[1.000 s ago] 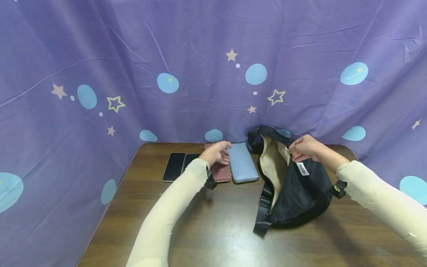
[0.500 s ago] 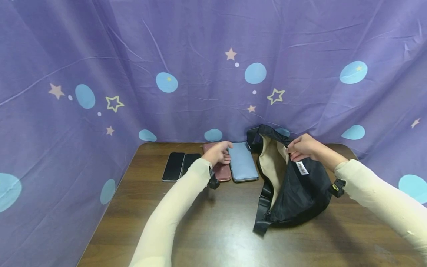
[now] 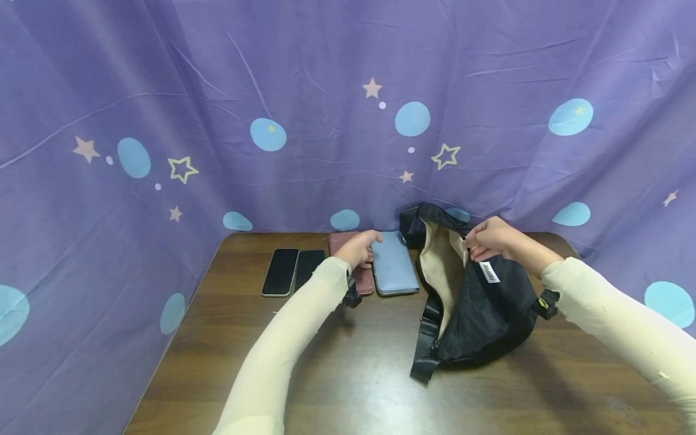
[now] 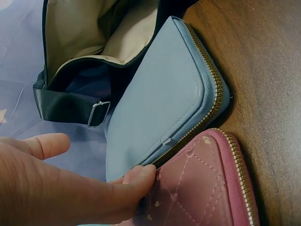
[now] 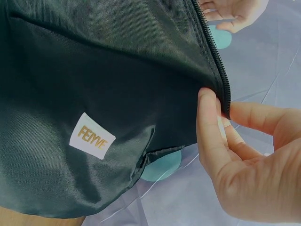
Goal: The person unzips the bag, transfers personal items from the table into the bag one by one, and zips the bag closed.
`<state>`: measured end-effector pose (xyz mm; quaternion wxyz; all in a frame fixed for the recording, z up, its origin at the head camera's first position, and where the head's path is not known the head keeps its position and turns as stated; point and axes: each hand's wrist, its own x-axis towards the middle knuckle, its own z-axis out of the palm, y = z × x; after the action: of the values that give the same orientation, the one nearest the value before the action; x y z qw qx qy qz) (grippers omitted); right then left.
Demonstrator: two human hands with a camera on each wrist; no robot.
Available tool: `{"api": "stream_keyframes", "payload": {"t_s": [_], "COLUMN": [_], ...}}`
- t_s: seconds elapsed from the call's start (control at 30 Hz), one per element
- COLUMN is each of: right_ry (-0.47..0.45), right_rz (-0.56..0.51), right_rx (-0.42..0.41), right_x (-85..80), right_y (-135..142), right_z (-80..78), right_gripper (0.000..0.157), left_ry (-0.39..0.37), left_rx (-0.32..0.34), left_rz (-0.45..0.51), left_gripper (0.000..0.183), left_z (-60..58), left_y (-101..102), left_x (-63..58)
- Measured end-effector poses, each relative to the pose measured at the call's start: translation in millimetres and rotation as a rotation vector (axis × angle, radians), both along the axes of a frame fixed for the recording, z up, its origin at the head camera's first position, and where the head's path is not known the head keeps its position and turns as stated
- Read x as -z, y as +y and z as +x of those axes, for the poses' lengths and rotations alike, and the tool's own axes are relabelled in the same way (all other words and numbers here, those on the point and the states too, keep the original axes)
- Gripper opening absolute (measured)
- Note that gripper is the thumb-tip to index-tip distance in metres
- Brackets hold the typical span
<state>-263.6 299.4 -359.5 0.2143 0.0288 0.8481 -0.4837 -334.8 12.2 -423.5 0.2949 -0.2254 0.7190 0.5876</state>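
Observation:
A black fabric bag with a beige lining stands unzipped at the right, its mouth toward the wallets. My right hand pinches the zippered edge of that opening between thumb and fingers; a white FEIYVE label shows below. My left hand is over a pink quilted zip wallet, thumb apart from the fingers. In the left wrist view, its fingertips touch the near long edge of a light blue zip wallet, where the two wallets meet. The blue wallet lies flat between the pink one and the bag.
Left of the wallets lie a phone with a dark screen and a second flat black item, partly behind the left sleeve. A purple curtain rises behind the wooden table. The bag's black strap trails toward the front.
My left hand has edged slightly right toward the blue wallet. The right hand keeps its pinch on the bag's edge, and the bag and wallets stay in place.

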Motion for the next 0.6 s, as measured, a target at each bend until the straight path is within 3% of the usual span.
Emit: {"api": "stream_keyframes", "payload": {"t_s": [0.13, 0.23, 0.33, 0.4, 0.5, 0.6], "right_ry": [0.002, 0.007, 0.005, 0.004, 0.003, 0.005], "right_rz": [-0.001, 0.006, 0.01, 0.01, 0.006, 0.006], "right_rx": [-0.005, -0.006, -0.005, -0.002, -0.002, -0.004], "right_x": [0.9, 1.3, 1.5, 1.1, 0.7, 0.0], "right_y": [1, 0, 0, -1, -2, -2], "right_z": [0.0, 0.0, -0.8, -0.7, -0.6, -0.7], "right_gripper": [0.024, 0.024, 0.023, 0.023, 0.023, 0.022], "left_ry": [0.039, 0.06, 0.06, 0.068, 0.067, 0.1], "left_rx": [0.031, 0.072, 0.117, 0.114, 0.121, 0.154], "left_rz": [-0.03, -0.025, 0.006, -0.005, -0.04, -0.071], "left_gripper": [0.063, 0.069, 0.074, 0.076, 0.075, 0.076], "left_z": [8.9, 1.8, 2.2, 1.4, 6.2, 4.3], "left_y": [1, 2, 3, 6, 12, 15], "left_x": [-3.8, 8.8, 8.4, 9.8, 1.7, 6.1]}}
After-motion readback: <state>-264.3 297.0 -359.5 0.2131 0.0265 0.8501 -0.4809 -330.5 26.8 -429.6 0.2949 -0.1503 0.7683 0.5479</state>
